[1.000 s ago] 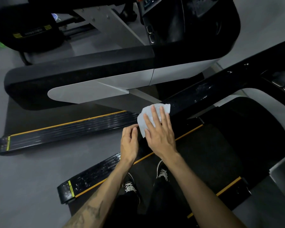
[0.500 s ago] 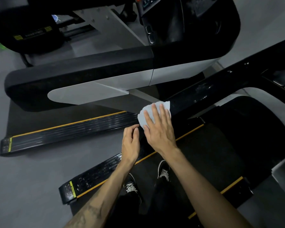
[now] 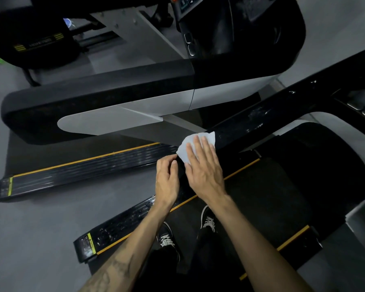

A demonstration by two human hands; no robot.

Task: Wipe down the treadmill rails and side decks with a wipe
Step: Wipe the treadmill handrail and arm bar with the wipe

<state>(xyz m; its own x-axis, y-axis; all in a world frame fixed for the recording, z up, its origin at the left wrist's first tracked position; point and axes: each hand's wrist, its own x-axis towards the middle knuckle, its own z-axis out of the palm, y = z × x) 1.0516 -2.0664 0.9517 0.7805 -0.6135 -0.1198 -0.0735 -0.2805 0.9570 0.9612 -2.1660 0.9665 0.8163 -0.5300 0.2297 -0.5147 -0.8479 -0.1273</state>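
Flat R hand (image 3: pixel 204 171), crumpled wipe (image 3: pixel 190 144), glossy rail (image 3: pixel 261 116)

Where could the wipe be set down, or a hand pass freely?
Free: the grey floor between the two side decks, and the belt right of the shoes. Crowded: the rail end, where the right hand presses the wipe and the left hand sits alongside.
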